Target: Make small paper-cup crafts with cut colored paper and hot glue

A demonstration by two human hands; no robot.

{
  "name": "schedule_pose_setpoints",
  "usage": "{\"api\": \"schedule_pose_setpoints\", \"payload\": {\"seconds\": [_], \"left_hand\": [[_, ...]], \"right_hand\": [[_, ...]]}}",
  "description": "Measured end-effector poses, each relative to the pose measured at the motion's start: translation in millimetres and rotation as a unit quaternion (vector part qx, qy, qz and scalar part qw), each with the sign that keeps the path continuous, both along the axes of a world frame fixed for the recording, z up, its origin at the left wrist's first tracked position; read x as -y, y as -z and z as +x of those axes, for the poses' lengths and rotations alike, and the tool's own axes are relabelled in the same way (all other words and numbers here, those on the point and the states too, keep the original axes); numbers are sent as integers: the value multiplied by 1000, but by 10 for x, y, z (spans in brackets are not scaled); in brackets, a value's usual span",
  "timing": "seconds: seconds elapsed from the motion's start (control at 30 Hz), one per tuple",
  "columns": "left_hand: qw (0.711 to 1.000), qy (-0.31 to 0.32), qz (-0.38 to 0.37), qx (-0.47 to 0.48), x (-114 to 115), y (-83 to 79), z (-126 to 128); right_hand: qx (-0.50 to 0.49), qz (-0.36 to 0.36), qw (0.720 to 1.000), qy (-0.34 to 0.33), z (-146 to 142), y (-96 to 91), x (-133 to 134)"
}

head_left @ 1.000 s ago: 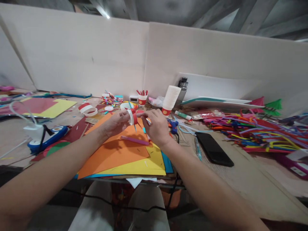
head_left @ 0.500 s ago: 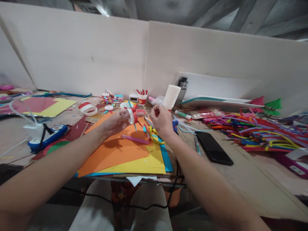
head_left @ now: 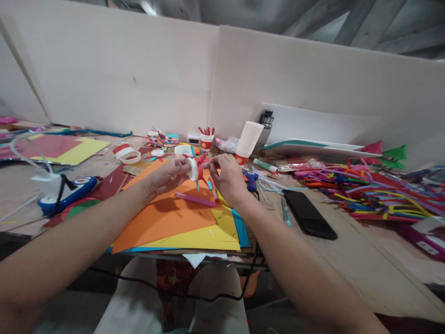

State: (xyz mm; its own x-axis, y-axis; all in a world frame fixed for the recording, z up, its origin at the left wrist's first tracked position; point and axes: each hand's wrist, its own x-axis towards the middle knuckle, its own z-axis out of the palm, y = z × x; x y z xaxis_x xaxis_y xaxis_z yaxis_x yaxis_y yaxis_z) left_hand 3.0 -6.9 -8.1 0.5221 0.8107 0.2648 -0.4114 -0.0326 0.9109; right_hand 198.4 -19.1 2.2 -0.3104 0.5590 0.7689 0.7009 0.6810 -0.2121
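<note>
In my left hand (head_left: 173, 172) is a short red-and-white ring cut from a paper cup (head_left: 196, 169), with thin blue and red paper strips sticking out around it. Thumb and fingers pinch its left side. My right hand (head_left: 227, 176) is close by on the right, its fingers drawn together at the ring's strips; whatever they hold is hidden. Below both hands lie orange paper sheets (head_left: 163, 227) over yellow (head_left: 227, 232) and blue ones. A pink strip (head_left: 194, 200) rests on the orange paper. Yellow-handled scissors (head_left: 223, 199) are mostly covered by my right hand.
Behind stand stacked paper cups (head_left: 249, 139), a cup of red strips (head_left: 206, 139) and a bottle (head_left: 266, 125). To the right are a blue glue gun (head_left: 251, 180), a phone (head_left: 308, 213) and colourful pipe cleaners (head_left: 368, 185). Cut cup rings (head_left: 127, 154) and a power strip (head_left: 67, 195) are left.
My right hand has moved left and closer to the cup ring, its fingertips now beside the strips. The ring has shifted slightly right and turned a little in my left hand.
</note>
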Motion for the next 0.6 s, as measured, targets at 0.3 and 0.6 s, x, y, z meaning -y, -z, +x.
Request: {"api": "schedule_pose_setpoints", "payload": {"seconds": [0.3, 0.6], "left_hand": [[1000, -1, -3, -9, -3, 7, -1], [1000, 15, 3, 24, 19, -25, -33]], "right_hand": [[-12, -34, 999, -1, -9, -18, -21], [-135, -96, 985, 40, 20, 9, -104]]}}
